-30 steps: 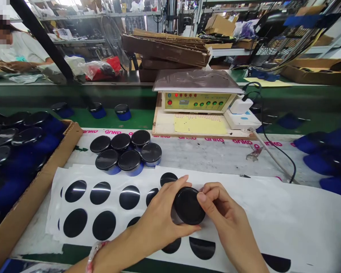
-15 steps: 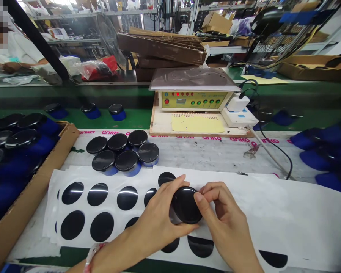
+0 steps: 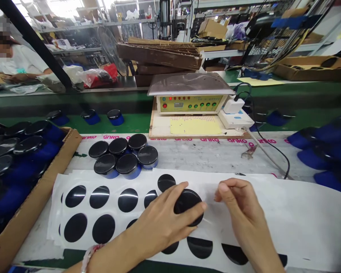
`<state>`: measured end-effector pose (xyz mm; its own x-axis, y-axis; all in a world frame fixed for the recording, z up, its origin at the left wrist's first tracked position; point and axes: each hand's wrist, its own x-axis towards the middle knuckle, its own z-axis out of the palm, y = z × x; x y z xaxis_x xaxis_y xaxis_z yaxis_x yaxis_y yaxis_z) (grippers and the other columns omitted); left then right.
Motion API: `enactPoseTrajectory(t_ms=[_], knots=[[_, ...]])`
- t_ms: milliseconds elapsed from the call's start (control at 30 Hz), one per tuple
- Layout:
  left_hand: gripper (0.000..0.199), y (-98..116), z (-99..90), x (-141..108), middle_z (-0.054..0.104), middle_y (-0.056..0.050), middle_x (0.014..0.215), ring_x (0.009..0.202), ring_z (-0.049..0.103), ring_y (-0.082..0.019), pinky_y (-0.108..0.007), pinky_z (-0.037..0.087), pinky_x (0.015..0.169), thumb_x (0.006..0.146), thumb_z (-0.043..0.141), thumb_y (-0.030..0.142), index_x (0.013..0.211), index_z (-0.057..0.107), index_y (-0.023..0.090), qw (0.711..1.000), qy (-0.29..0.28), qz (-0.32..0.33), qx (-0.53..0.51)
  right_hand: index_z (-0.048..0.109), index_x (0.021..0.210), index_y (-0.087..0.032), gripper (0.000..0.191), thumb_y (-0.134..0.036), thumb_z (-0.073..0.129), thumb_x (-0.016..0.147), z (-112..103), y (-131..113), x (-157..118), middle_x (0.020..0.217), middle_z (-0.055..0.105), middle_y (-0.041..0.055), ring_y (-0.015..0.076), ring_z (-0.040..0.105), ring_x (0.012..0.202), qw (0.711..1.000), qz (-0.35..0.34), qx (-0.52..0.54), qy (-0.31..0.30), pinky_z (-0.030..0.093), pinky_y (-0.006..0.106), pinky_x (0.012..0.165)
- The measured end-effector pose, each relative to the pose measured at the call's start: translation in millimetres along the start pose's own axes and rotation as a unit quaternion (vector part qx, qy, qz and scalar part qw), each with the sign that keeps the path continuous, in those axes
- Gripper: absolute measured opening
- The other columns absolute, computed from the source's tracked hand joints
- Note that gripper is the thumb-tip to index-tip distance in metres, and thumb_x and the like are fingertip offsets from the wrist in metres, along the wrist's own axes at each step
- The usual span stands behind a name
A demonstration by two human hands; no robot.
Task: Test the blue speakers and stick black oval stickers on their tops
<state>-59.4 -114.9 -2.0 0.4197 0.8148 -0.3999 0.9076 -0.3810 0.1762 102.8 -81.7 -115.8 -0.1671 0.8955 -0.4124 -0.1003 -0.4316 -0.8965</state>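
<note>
Clasping the black lid (image 3: 186, 200), the left hand (image 3: 165, 218) now holds alone, the right hand (image 3: 242, 204) withdrawn, fingertips pinched, contents unclear.

The round lid (image 3: 188, 206) under the left hand (image 3: 166, 218) is showing smooth black plastic-looking material with a soft sheen, while the black discs (image 3: 128, 200) on the smooth white paper sheets (image 3: 216, 223) are reflecting light in glossy streaks. The cardboard box (image 3: 56, 161) is looking matt brown with a rough edge, and the blue sides of the black-topped containers (image 3: 129, 165) are appearing smooth. Beneath the control box (image 3: 191, 104), the pale board (image 3: 160, 127) is looking like matt wood.
</note>
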Motion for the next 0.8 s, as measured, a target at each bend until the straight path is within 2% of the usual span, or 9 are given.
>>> enactPoseTrajectory(t_ms=[100,233,333,400,533,633,700,733,800], knots=[[0.043,-21.4,-26.9,24.4,0.032,-0.012,0.136,0.114,0.054,-0.027,-0.036,0.055,0.084,0.091,0.048,0.028,0.133,0.038,0.034,1.0,-0.022,-0.01,0.015,0.051,0.097,-0.025,0.025,-0.048,0.053,0.086,-12.7,1.1,2.6,0.069,0.058,-0.0015,0.0142,0.058,0.066,0.999,-0.011,-0.039,-0.01,0.046,0.022,0.058],[0.046,-105.3,-74.7,84.2,0.036,-0.011,0.128,0.104,0.058,-0.022,-0.042,0.048,0.093,0.092,0.048,0.037,0.135,0.037,0.025,0.969,0.06,-0.236,0.037,0.052,0.099,-0.026,0.028,-0.051,0.047,0.088,-12.4,-0.8,-5.4,0.077,0.061,-0.0003,0.0156,0.06,0.074,0.995,0.035,-0.078,-0.048,0.045,0.022,0.058],[0.042,-168.1,-99.9,114.6,0.045,-0.013,0.123,0.1,0.058,-0.022,-0.047,0.048,0.09,0.091,0.051,0.033,0.128,0.043,0.014,0.95,0.072,-0.296,0.062,0.052,0.098,-0.026,0.025,-0.049,0.046,0.088,-11.2,0.8,-9.8,0.079,0.063,-0.0008,0.0155,0.062,0.076,0.992,0.006,-0.104,-0.074,0.048,0.022,0.064],[0.04,-189.0,-108.2,119.4,0.049,-0.011,0.123,0.102,0.057,-0.021,-0.042,0.047,0.091,0.091,0.051,0.035,0.123,0.048,0.011,0.95,0.06,-0.298,0.067,0.052,0.1,-0.026,0.023,-0.045,0.049,0.088,-13.2,4.8,-8.6,0.083,0.064,0.0002,0.0161,0.063,0.077,0.987,-0.052,-0.123,-0.094,0.05,0.022,0.064],[0.05,-179.2,-114.0,106.1,0.043,-0.013,0.13,0.119,0.047,-0.026,-0.047,0.034,0.104,0.094,0.038,0.043,0.128,0.044,0.006,0.968,0.027,-0.242,0.067,0.051,0.104,-0.027,0.019,-0.038,0.05,0.088,-17.1,8.5,-0.3,0.091,0.063,0.0027,0.0175,0.063,0.079,0.975,-0.128,-0.152,-0.1,0.053,0.023,0.061],[0.062,-149.4,-109.2,87.4,0.05,-0.007,0.127,0.126,0.041,-0.03,-0.051,0.024,0.109,0.074,0.065,0.053,0.124,0.051,0.018,0.984,-0.063,-0.159,0.045,0.051,0.103,-0.027,0.017,-0.035,0.05,0.088,-14.4,-1.5,7.0,0.092,0.061,0.0032,0.0175,0.062,0.076,0.967,-0.155,-0.16,-0.128,0.053,0.024,0.059],[0.067,-126.5,-102.0,71.3,0.056,-0.006,0.122,0.125,0.043,-0.03,-0.055,0.019,0.11,0.06,0.081,0.039,0.121,0.054,0.025,0.984,-0.141,-0.093,0.051,0.052,0.102,-0.028,0.015,-0.032,0.049,0.088,-9.4,-13.0,12.6,0.095,0.06,0.0031,0.0173,0.061,0.078,0.953,-0.173,-0.165,-0.188,0.054,0.027,0.064],[0.065,-114.4,-98.5,62.2,0.058,-0.007,0.12,0.124,0.044,-0.03,-0.057,0.016,0.111,0.062,0.081,0.029,0.121,0.054,0.024,0.983,-0.157,-0.073,0.067,0.052,0.102,-0.028,0.014,-0.029,0.048,0.089,-6.0,-19.0,15.7,0.096,0.06,0.003,0.0175,0.061,0.08,0.943,-0.18,-0.168,-0.225,0.054,0.028,0.067],[0.056,-88.5,-93.9,42.1,0.058,-0.01,0.117,0.12,0.048,-0.028,-0.058,0.016,0.111,0.071,0.072,0.016,0.123,0.052,0.021,0.985,-0.123,-0.075,0.094,0.051,0.104,-0.028,0.016,-0.024,0.045,0.09,2.5,-29.2,22.4,0.101,0.06,0.0032,0.0183,0.061,0.087,0.918,-0.195,-0.176,-0.296,0.054,0.031,0.073]])
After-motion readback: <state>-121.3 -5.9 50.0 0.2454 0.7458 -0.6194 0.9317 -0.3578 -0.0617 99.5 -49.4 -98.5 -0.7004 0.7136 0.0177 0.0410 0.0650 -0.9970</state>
